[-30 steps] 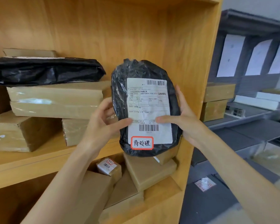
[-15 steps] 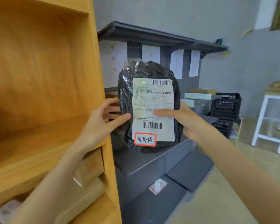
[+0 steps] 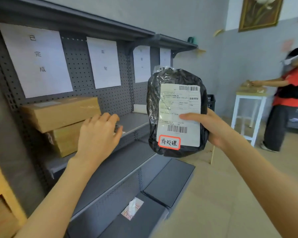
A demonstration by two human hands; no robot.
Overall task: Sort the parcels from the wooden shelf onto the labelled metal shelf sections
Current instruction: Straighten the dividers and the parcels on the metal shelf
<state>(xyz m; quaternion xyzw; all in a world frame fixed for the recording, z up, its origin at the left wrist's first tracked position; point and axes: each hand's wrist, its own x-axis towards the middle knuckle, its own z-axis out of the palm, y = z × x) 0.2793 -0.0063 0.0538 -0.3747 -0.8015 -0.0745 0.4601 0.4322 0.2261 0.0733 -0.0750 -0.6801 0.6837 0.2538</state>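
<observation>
R hand (image 3: 212,127) grips black parcel (image 3: 175,114) upright, thumb across its label, held in open air just off metal shelf (image 3: 127,162) front edge. L hand (image 3: 98,134) loosely curled, holding nothing, near stacked boxes (image 3: 62,114); shelf bare beyond them

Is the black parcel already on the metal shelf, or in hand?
In hand: the right hand grips the black parcel upright, clear of the metal shelf.

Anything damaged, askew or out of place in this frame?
Little stands out. The black parcel, held upright in the right hand, has wrinkled wrap but no visible tear. On the metal shelf the upper of two stacked boxes sits slightly skewed. The left hand holds nothing.
</observation>
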